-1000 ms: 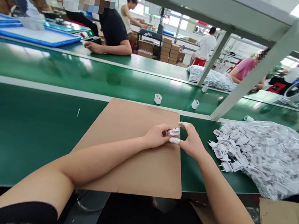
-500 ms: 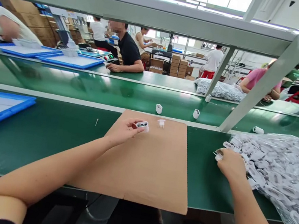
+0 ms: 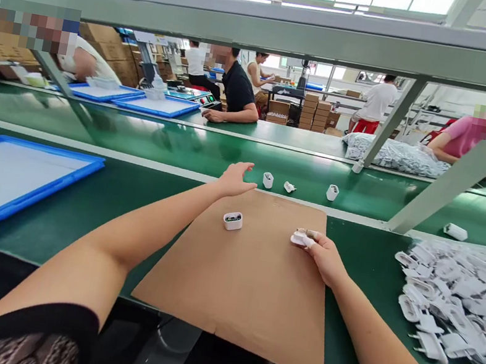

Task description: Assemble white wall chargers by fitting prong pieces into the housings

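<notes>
My left hand (image 3: 236, 181) stretches over the cardboard's far edge, fingers apart and holding nothing. Just right of its fingertips, a white charger housing (image 3: 268, 179) stands on the green conveyor belt. Beside that lies a small white plug piece (image 3: 290, 187). An open-topped charger housing (image 3: 233, 221) with parts showing inside rests on the cardboard sheet (image 3: 247, 289). Over the sheet's right side, my right hand (image 3: 324, 256) pinches a white plug cover (image 3: 299, 237) with metal pins.
A clear plastic bag (image 3: 465, 309) of white plug covers spills out at right. More housings (image 3: 332, 192) stand or lie along the belt. A blue-rimmed tray (image 3: 22, 180) is at left. A slanted metal post (image 3: 468, 159) rises at right. Co-workers sit across the line.
My left hand has let go of the charger housing, now on the cardboard, and reached forward. My right hand came from the bag to the cardboard with a plug cover. The view shifted.
</notes>
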Demonstrator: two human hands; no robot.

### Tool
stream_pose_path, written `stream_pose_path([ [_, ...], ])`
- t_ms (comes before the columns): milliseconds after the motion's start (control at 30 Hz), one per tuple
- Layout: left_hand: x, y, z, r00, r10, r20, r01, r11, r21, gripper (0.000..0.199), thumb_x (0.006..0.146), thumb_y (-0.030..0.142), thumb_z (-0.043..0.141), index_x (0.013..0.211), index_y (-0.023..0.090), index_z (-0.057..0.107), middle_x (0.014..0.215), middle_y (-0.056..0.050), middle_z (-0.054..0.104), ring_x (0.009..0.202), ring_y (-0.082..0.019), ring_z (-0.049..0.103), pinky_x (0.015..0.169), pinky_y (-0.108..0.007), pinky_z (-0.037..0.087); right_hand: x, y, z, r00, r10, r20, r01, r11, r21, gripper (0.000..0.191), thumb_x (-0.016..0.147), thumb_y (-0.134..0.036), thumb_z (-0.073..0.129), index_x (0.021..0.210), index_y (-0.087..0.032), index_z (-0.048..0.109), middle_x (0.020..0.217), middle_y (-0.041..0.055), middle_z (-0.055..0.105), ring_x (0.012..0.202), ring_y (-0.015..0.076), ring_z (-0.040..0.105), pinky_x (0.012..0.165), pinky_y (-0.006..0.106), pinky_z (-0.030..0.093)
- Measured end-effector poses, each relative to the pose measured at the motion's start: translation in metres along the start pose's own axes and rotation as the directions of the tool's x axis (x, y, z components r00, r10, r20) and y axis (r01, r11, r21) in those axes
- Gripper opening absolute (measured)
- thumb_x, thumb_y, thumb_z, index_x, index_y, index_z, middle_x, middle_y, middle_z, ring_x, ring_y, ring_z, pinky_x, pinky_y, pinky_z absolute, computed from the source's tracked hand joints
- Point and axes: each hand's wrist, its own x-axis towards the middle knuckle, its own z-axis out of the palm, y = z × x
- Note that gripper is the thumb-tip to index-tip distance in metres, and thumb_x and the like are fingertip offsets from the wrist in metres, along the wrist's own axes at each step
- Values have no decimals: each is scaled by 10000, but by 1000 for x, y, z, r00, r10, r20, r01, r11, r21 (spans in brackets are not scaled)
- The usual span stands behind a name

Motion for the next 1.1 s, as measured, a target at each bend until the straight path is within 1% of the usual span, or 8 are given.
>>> stream_pose_path([
  [133,59,3,26,982,84,167,-108,984,143,907,697,235,776,1552,188,479,1610,-145,460,1426,-307,490,1188,-372,401,-8,5,0,998,-61,-10,60,998,-27,427,649,-462,897,979,-221,774,1077,80,779,1021,257,743,1030,430,560],
  [233,80,3,38,969,92,231,-130,980,153,654,678,252,766,1326,214,687,1462,-104,595,1253,-271,616,1079,-319,483,-14,2,4,995,-97,-30,94,992,-90,406,580,-457,947,860,-226,766,1044,80,777,986,261,743,979,420,583],
  [367,85,9,25,976,60,207,-104,973,208,412,740,368,744,1109,185,758,1188,-104,671,1066,-265,653,959,-330,518,-18,-8,0,998,34,-57,-28,993,111,461,607,-483,956,930,-225,754,965,66,794,947,252,752,912,397,595],
  [467,55,32,5,986,144,89,-158,972,176,440,816,477,711,1129,171,744,1126,-101,665,1023,-259,637,926,-347,512,-21,-17,-11,993,121,-5,-115,958,263,474,597,-455,973,952,-215,770,1002,70,795,920,226,749,875,358,604],
  [567,-9,69,-1,948,315,46,-317,948,24,391,849,524,709,1060,198,752,1073,-69,685,974,-232,643,882,-337,509,-23,-23,-16,984,162,70,-176,931,320,488,585,-407,976,999,-221,796,1033,70,791,885,204,743,843,337,612],
  [767,-121,118,53,933,340,117,-280,891,-356,244,840,404,779,975,204,747,945,-46,710,875,-196,648,780,-309,503,-29,-26,-8,997,-48,-54,57,983,174,448,620,-447,956,980,-230,799,1027,59,790,944,215,711,931,382,575],
  [900,-134,115,91,957,256,134,-142,821,-553,331,785,374,829,1048,189,752,952,-46,695,777,-161,610,719,-296,497,-36,-27,-7,938,-325,-121,299,935,-189,323,768,-418,853,1034,-247,788,1006,53,779,905,221,702,893,404,573],
  [1100,-131,107,100,951,253,175,-70,732,-677,275,798,402,802,956,181,758,832,-12,631,703,-130,542,666,-276,452,-46,-25,-7,760,-616,207,593,526,-609,285,946,-186,575,1161,-262,745,1112,70,743,1031,232,694,884,375,573],
])
